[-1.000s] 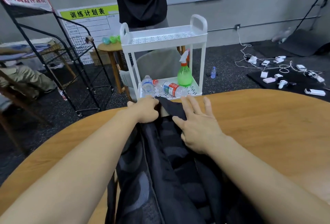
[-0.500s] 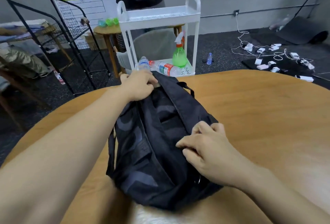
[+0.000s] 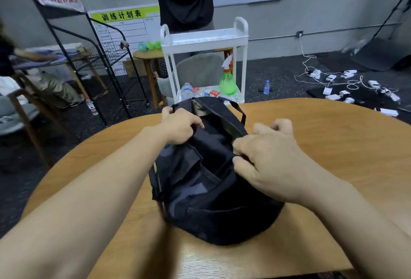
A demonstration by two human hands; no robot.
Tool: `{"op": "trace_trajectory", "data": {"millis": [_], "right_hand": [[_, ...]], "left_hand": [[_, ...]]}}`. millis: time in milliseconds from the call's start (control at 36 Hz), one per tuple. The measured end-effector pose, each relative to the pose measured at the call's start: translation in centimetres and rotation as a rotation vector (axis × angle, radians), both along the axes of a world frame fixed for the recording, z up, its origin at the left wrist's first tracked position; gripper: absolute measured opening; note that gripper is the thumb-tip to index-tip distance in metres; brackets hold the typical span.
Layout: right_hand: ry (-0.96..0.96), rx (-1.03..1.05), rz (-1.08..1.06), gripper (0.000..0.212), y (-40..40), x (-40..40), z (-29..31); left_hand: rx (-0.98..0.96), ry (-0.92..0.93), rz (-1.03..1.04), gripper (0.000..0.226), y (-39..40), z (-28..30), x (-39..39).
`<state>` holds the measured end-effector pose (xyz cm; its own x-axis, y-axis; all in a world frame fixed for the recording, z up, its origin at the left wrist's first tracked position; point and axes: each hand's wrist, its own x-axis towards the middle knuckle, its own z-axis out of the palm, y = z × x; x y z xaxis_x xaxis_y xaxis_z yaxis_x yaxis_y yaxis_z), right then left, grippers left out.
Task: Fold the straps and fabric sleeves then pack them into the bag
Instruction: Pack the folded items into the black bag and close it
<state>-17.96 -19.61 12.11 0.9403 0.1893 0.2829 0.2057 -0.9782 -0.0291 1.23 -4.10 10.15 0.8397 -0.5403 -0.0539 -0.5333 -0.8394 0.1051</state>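
A black backpack (image 3: 206,192) with a faint grey pattern lies on the round wooden table (image 3: 329,145), its top end pointing away from me. My left hand (image 3: 181,126) grips the bag's upper left edge near the top opening. My right hand (image 3: 264,156) pinches the fabric on the bag's right side, fingers curled into it. A carry loop (image 3: 239,109) sticks out at the far end. No loose straps or fabric sleeves show outside the bag.
Beyond the table stands a white plastic trolley (image 3: 204,40) with water bottles and a green spray bottle (image 3: 227,78). A person in black stands behind it. A black wire rack (image 3: 100,56) is at left. Cables and chargers (image 3: 347,87) lie on the floor at right.
The bag has been drawn together and turned more upright. My right hand moved from flat on the fabric to pinching the bag's right side; my left hand kept hold of the top edge.
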Motion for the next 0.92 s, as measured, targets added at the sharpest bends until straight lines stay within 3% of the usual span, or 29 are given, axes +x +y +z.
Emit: {"op": "trace_trajectory", "data": {"millis": [194,389,556,639,806,917], "right_hand": [[0.111,-0.02,-0.077,0.024,-2.4,0.3,0.8],[0.095,-0.099,-0.205,0.023,-5.1,0.9,0.5],[0.078,-0.094,-0.286,0.045,-8.8,2.0,-0.2],[0.127,-0.127,-0.343,0.036,-10.8,3.3,-0.8],[0.117,-0.199,-0.462,0.019,-14.0,6.6,-1.8],[0.097,-0.19,-0.503,0.025,-14.9,8.4,-2.3]], "left_hand": [[-0.033,0.023,-0.138,0.056,-1.2,0.1,0.0],[0.107,-0.003,-0.237,0.027,-2.6,0.3,0.3],[0.389,-0.165,-0.244,0.028,-1.2,1.2,2.2],[0.498,-0.263,-0.244,0.039,-0.4,1.3,3.9],[0.515,-0.347,-0.205,0.037,1.6,1.8,7.1],[0.571,-0.375,-0.239,0.036,2.4,1.7,7.8]]}}
